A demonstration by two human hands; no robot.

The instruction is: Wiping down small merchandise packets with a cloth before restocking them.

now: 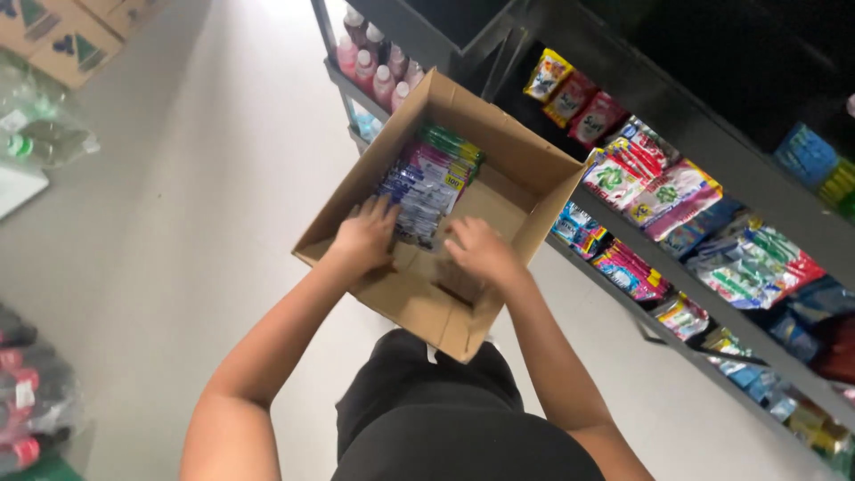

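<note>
The left hand (367, 236) lies inside an open cardboard box (525, 191), fingers spread and resting on the near end of a stack of flat sachets (427, 183); it presses on them rather than closing around them. The right hand (481, 249) is just beside it, fingers loosely curled over the box floor near the stack's corner, and whether it pinches anything cannot be told. The sachets are blue, purple and white with green ones at the far end, packed on edge in a row whose long axis runs from the hands away toward the far box wall. To the right, dark shelves (712, 307) carry bright pouches (663, 191) in red, green, yellow and blue. Beyond the box stand pink bottles (378, 71).
</note>
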